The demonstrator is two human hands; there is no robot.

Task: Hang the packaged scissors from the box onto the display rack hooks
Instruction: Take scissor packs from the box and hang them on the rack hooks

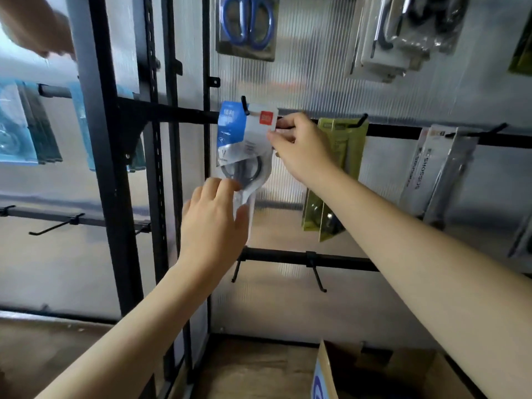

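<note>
Pinching the top corner of the scissors pack [244, 145] at the hook [244, 106], the right hand [302, 148] is guiding it while the left hand [213, 223] is gripping its lower end (light, stiff card, slippery blister, best held by edges).

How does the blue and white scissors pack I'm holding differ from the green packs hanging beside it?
The blue and white pack is held by both hands, right hand pinching its top edge, left hand gripping its lower end; the green packs hang untouched. It is a single pack; the green ones are several, stacked on one hook. Both sit at the same black rail.
</note>
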